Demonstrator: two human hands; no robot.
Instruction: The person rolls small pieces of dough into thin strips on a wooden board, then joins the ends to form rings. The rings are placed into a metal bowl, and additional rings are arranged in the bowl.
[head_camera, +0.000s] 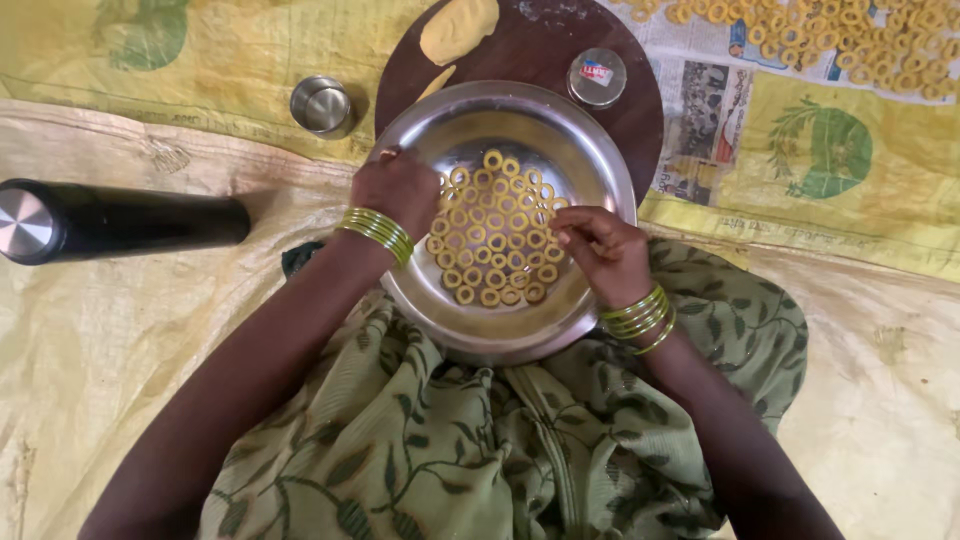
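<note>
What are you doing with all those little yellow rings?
A person sitting on the floor has both hands in a wide shiny steel plate on their lap. Small yellow dough rings lie packed side by side in it. The left hand rests at the cluster's left edge and the right hand touches its right edge. More rings lie on newspaper beyond a round dark wooden board.

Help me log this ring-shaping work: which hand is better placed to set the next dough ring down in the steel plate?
Probably the right hand: its fingertips pinch at the edge of the yellow dough rings, while the left hand rests on the round steel plate's rim.
</note>
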